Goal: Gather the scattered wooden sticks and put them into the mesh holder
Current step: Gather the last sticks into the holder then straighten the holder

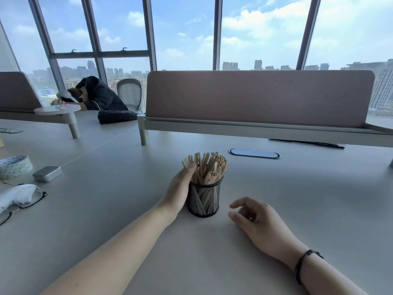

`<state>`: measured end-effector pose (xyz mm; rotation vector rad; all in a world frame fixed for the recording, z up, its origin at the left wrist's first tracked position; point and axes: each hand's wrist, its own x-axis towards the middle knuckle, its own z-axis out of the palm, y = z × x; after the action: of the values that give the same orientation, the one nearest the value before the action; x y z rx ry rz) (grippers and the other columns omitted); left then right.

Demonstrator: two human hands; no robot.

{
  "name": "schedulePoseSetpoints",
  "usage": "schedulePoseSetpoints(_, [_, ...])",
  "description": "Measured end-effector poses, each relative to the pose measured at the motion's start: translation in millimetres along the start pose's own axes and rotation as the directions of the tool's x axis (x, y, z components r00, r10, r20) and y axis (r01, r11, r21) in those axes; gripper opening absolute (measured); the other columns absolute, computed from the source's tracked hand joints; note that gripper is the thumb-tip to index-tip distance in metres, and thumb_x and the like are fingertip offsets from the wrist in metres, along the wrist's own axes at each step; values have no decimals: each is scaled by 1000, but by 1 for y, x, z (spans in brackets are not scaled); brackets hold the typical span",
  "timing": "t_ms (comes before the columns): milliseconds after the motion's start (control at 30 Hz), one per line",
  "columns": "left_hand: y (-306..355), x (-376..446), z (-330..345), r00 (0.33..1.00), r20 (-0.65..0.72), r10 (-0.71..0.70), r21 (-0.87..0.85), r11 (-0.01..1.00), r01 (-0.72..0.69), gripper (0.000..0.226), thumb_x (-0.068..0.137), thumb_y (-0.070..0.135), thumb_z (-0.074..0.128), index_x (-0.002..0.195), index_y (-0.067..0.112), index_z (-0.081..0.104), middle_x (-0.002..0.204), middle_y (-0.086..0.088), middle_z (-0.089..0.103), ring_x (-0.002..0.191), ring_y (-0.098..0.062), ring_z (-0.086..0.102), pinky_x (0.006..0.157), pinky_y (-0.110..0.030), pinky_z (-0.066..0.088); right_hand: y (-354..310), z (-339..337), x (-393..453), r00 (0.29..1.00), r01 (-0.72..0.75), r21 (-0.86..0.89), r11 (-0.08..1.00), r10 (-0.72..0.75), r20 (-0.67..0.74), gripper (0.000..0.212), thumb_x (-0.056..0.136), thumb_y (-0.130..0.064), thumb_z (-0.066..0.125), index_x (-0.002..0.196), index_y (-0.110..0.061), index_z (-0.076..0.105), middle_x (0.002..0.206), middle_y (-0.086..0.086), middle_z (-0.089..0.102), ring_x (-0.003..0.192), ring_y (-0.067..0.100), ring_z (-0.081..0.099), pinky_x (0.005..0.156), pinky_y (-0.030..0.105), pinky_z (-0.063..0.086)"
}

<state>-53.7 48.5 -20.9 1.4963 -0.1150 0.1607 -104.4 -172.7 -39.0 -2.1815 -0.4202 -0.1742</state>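
both forearms reach in from the near edge of the grey surface (297, 188). right hand (257, 220) rests on the surface just right of the mesh holder (203, 199), apart from it, fingers loosely curled, nothing held; a dark band sits on that wrist. left hand (180, 188) lies flat against the left wall of the mesh holder, fingers straight and pointing up, fingertips touching the wooden sticks (205, 167) where they rise above the rim; not curled around anything.

mesh holder: black, cylindrical, upright, near the middle of the surface, closer to the near edge than the far one. wooden sticks stand packed inside it, fanning out above the rim, a few leaning left against the fingers. no loose sticks visible on the surface.

toward the left edge: tape roll (14, 166), small metal tin (47, 173), glasses (25, 201) lying on a white cloth (14, 195). oval cable port (254, 153) set in the surface behind the holder. brown divider panel (259, 96) runs along the far edge. beyond it at far left, a person in a dark top (100, 94) bent over another desk, office chair (129, 93) beside them
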Motion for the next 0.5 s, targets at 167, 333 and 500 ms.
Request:
schedulePoseSetpoints(167, [-8, -4, 19, 999, 44, -2, 9, 1000, 1, 37, 106, 42, 36, 102, 31, 71, 94, 28, 75, 94, 15, 66, 73, -2, 45, 0, 3, 1, 1000, 6, -52, 999, -7, -9, 36, 85, -49, 67, 118, -36, 62, 91, -17, 70, 82, -1, 63, 74, 21, 50])
schedulePoseSetpoints(333, [-8, -9, 23, 995, 93, 25, 32, 999, -28, 51, 92, 67, 31, 117, 39, 66, 118, 30, 69, 117, 14, 57, 97, -12, 40, -1, 4, -1, 1000, 18, -99, 995, -18, 7, 49, 84, -52, 65, 130, -38, 52, 104, -20, 65, 92, -4, 61, 79, 18, 49])
schedulePoseSetpoints(500, [-5, -3, 16, 994, 103, -36, -87, 995, 45, 76, 93, 77, 27, 141, 26, 57, 141, -3, 62, 134, -19, 55, 116, -45, 35, 0, 4, 0, 1000, 21, -85, 996, -20, 5, 53, 83, -55, 63, 132, -39, 51, 105, -21, 63, 93, -3, 60, 80, 20, 50])
